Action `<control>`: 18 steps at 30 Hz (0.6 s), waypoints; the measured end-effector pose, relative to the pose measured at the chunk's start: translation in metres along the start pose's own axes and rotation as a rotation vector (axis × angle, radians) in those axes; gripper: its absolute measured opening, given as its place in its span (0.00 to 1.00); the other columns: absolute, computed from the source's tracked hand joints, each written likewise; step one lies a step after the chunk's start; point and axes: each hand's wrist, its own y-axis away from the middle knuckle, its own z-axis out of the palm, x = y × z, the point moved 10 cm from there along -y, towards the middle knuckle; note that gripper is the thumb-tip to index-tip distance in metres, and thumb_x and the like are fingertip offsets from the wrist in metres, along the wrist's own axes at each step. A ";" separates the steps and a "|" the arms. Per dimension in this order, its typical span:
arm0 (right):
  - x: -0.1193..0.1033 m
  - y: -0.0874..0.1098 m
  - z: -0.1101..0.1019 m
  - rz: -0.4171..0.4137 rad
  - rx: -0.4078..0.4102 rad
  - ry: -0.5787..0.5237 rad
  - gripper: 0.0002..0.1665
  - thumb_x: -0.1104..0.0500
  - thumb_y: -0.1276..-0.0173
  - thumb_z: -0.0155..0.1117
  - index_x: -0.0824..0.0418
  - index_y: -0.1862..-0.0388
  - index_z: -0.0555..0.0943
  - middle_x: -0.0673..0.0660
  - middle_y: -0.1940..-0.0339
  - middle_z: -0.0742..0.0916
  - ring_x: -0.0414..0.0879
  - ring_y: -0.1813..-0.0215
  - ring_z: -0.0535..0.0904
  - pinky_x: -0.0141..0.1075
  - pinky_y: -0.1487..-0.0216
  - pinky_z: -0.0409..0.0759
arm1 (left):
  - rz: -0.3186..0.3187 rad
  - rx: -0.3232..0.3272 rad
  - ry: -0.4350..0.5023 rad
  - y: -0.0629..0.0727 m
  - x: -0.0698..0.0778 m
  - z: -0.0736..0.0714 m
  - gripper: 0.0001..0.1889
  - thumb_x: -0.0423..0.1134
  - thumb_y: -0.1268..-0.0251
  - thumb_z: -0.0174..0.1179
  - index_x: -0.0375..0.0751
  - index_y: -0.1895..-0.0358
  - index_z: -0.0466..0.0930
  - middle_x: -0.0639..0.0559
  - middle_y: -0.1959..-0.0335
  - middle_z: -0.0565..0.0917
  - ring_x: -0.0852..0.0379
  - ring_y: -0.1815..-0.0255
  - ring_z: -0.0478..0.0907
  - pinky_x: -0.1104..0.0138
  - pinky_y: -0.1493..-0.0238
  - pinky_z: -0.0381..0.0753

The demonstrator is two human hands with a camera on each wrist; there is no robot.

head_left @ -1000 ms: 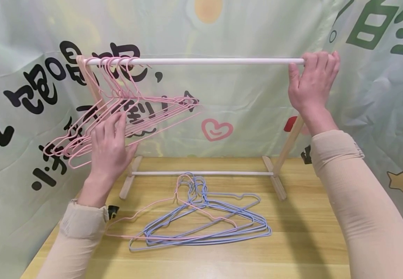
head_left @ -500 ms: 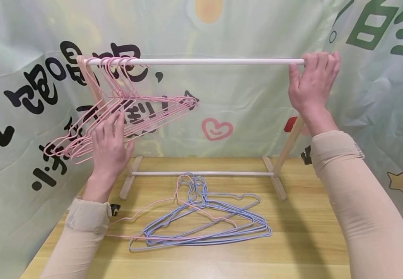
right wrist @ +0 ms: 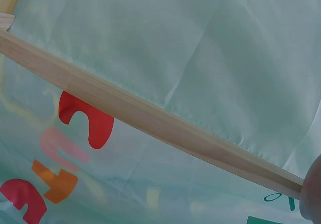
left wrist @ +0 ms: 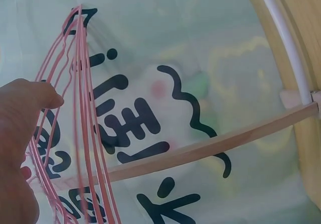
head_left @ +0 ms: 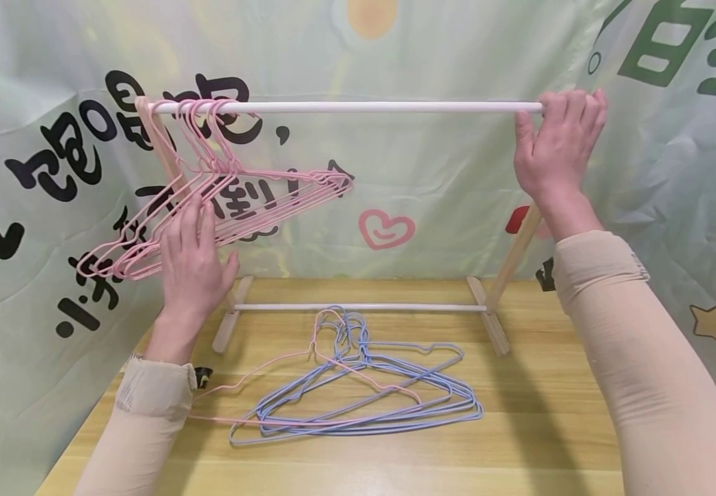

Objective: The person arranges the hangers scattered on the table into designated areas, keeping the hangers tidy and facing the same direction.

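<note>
Swung inward, the nearest of the pink hangers [head_left: 222, 167] joins the bunch on the white rail [head_left: 383, 107]. Left hand [head_left: 193, 265] touches them, fingers seemingly straight, tips partly hidden; right hand [head_left: 557, 148] grips the rail's end. Likely light, springy, slick wire: hold by the necks.

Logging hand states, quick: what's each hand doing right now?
Left hand: open, touching the hanging pink hangers.
Right hand: closed, holding the rack at its top right end.
</note>
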 end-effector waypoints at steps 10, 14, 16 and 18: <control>0.002 -0.001 0.000 0.009 -0.001 -0.002 0.37 0.35 0.18 0.38 0.68 0.43 0.69 0.69 0.48 0.71 0.66 0.37 0.61 0.46 0.19 0.35 | -0.033 0.013 0.108 0.018 0.011 -0.010 0.44 0.39 0.42 0.67 0.26 0.23 0.60 0.31 0.20 0.59 0.27 0.28 0.60 0.41 0.27 0.57; 0.002 -0.001 -0.001 0.012 0.002 -0.010 0.36 0.35 0.18 0.38 0.68 0.43 0.69 0.69 0.48 0.71 0.66 0.37 0.62 0.46 0.19 0.35 | -0.034 0.018 0.151 0.029 0.018 -0.012 0.43 0.42 0.41 0.66 0.25 0.24 0.61 0.29 0.22 0.62 0.25 0.30 0.62 0.38 0.31 0.61; 0.001 -0.001 -0.001 0.007 0.002 -0.012 0.36 0.35 0.18 0.38 0.68 0.43 0.69 0.69 0.48 0.71 0.66 0.37 0.62 0.46 0.19 0.35 | -0.030 0.014 0.172 0.036 0.022 -0.011 0.43 0.42 0.41 0.66 0.25 0.25 0.61 0.29 0.23 0.64 0.25 0.31 0.64 0.37 0.33 0.62; 0.001 -0.001 -0.001 0.003 0.004 -0.016 0.36 0.35 0.18 0.38 0.69 0.44 0.69 0.70 0.49 0.71 0.66 0.37 0.62 0.46 0.19 0.35 | -0.020 0.000 0.188 0.043 0.028 -0.009 0.43 0.42 0.41 0.66 0.24 0.25 0.62 0.28 0.25 0.65 0.25 0.33 0.65 0.36 0.34 0.64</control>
